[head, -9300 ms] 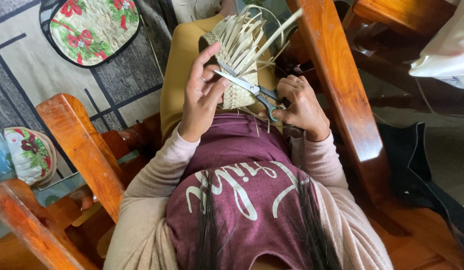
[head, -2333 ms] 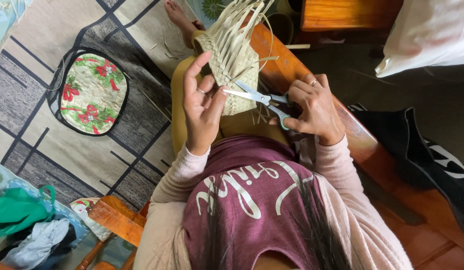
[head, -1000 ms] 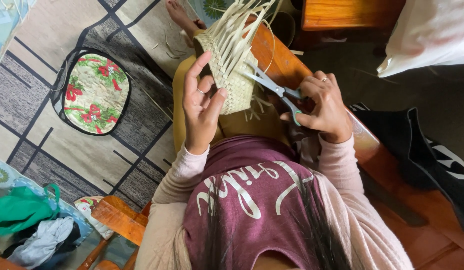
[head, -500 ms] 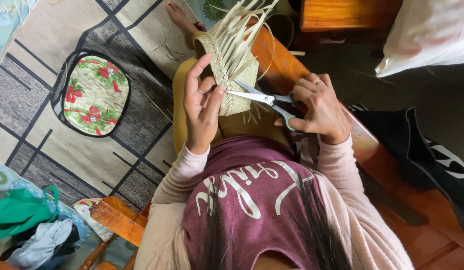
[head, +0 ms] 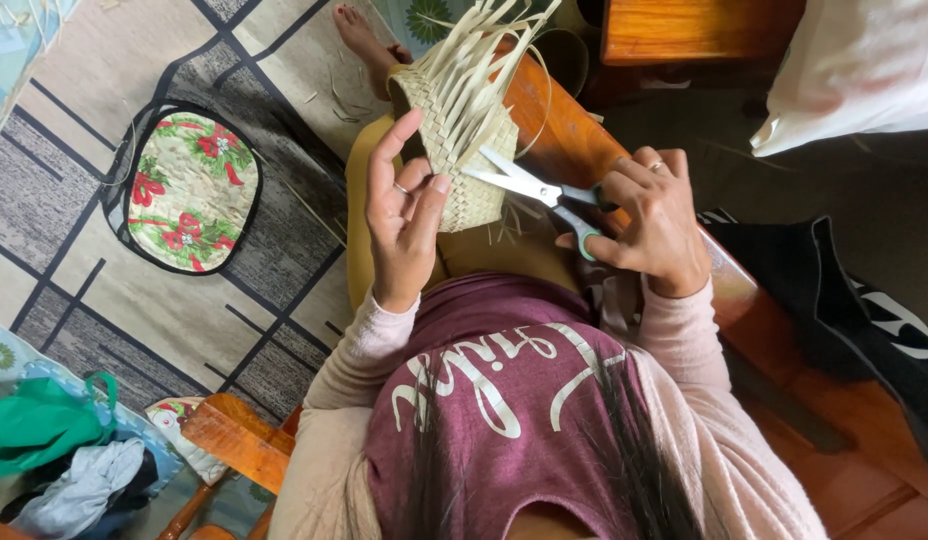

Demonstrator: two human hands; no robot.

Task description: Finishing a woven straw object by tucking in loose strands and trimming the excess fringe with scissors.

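Patterned rug below; left hand (head: 404, 225) grips woven basket (head: 454, 150), base hidden; right hand (head: 652, 222) grips scissors (head: 534, 187).

The floor is covered by a rug (head: 104, 290) with grey and beige blocks and dark lines. On it lies a floral cushion (head: 189, 190) with dark edge. Wooden furniture (head: 699, 30) stands at the top right, beside a white pillow (head: 864, 70). A green bag (head: 44, 420) lies at bottom left.
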